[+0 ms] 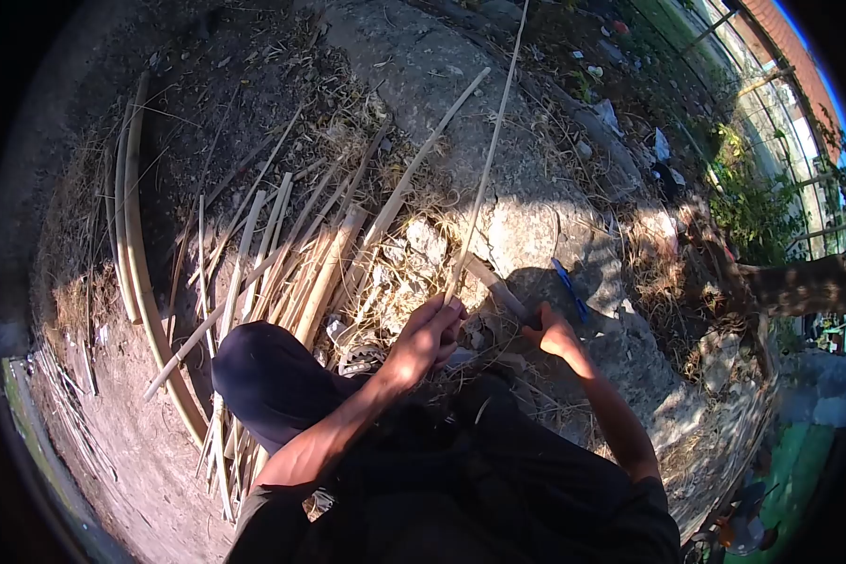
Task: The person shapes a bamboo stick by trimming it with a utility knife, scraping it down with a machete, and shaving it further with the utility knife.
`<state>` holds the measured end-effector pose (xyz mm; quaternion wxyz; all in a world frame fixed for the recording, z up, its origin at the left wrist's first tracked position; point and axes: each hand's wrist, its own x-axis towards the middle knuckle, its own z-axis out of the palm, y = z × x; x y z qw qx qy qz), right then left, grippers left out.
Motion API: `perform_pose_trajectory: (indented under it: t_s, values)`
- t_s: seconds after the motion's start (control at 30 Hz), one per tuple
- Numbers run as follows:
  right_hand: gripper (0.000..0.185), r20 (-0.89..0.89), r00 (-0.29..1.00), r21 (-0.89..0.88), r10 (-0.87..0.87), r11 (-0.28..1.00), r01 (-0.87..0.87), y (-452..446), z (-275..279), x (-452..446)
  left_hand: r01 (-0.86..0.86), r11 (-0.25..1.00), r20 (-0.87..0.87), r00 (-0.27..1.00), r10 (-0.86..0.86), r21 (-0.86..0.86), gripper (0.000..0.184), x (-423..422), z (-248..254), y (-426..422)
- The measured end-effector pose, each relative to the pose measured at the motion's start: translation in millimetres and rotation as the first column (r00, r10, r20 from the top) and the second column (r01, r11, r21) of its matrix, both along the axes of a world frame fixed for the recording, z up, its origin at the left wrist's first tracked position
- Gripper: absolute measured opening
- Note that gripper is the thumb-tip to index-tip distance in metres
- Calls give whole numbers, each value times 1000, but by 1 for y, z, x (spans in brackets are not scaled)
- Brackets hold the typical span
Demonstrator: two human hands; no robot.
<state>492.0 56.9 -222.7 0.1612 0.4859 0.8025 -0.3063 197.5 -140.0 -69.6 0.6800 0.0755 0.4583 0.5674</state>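
My left hand is closed around the lower end of a long thin bamboo strip, which runs up past the top of the view. In my right hand is the handle of a knife. Its broad blade points up and to the left, and its tip lies close to or against the strip, just above my left fingers; whether they touch I cannot tell. A slim blue object rests on the rock above my right hand.
Split bamboo pieces lie in a heap beside my bent knee. Longer curved lengths are on the dirt at the left. Pale shavings cover the ground ahead. A large rock and a tree trunk stand right.
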Motion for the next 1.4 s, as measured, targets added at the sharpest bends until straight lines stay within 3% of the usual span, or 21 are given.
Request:
perform_pose_trajectory:
  t_s: [0.03,0.1,0.2,0.23,0.33,0.4,0.43,0.5,0.57,0.63,0.67,0.73,0.77,0.83,0.87,0.93,1.0,1.13,1.27,1.37,1.4]
  values:
    - [49,-2,1000,1,5,1000,-5,7,9,1,4,1000,43,999,-5,21,24,-2,0,1]
    - [44,-58,995,-277,-80,959,61,26,35,3,-1,1000,40,999,2,-2,19,-3,8,4]
    - [45,-12,968,-453,-250,865,218,55,108,-4,15,1000,-27,1000,-16,-17,17,-5,8,3]
    - [40,-19,986,-286,-166,946,154,54,145,-17,41,999,-95,995,-41,-1,19,-4,7,3]
    - [39,-97,988,-232,-123,968,98,65,180,-5,24,1000,-64,998,-25,-12,23,-3,-4,4]
    - [39,-294,954,172,50,985,1,59,181,2,29,999,-47,998,-30,-22,23,-3,-10,2]
    - [39,-292,955,171,50,985,1,52,180,2,32,999,-31,999,-33,-11,21,-2,-12,1]
    - [41,-589,690,-326,-420,905,273,31,172,-10,37,999,-15,999,-37,-4,19,0,-13,1]
    - [40,-636,680,-272,-363,931,243,8,168,-36,136,985,8,991,-136,-106,15,2,-14,2]
    - [39,-628,764,-61,-151,988,145,-4,144,-49,148,974,14,989,-148,-173,13,8,-16,5]
    - [39,-630,760,-63,-158,986,153,-11,140,-58,154,975,48,988,-148,-162,11,8,-14,6]
    - [41,-554,776,285,303,944,-165,-27,142,-82,166,975,81,985,-155,-150,10,9,-14,6]
    - [42,-507,794,270,336,936,-224,-31,132,-86,145,980,132,983,-127,-139,10,8,-18,4]
    - [42,-338,572,826,747,527,-200,-43,79,-79,117,984,182,979,-92,-131,11,8,-22,2]
    - [42,-341,570,824,747,530,-202,-45,82,-82,168,975,86,984,-156,-146,14,10,-23,0]
    - [42,-411,809,236,420,906,-350,-48,95,-93,218,961,-4,975,-221,-170,17,13,-32,-5]
    - [42,-429,787,218,443,896,-386,-50,100,-100,350,918,-175,908,-381,-188,13,12,-45,-11]
    - [42,-401,777,138,485,871,-472,-53,100,-109,365,931,-92,927,-364,1,35,17,-44,-9]
    - [45,-431,726,249,536,844,-474,-63,89,-113,315,949,-130,941,-313,-7,26,19,-46,-7]
    - [42,-445,720,267,532,846,-460,-60,83,-115,269,961,-125,953,-275,-61,36,15,-27,-6]
    - [43,-461,732,212,502,863,-459,-53,81,-116,340,927,-196,910,-367,-155,31,8,-12,-4]
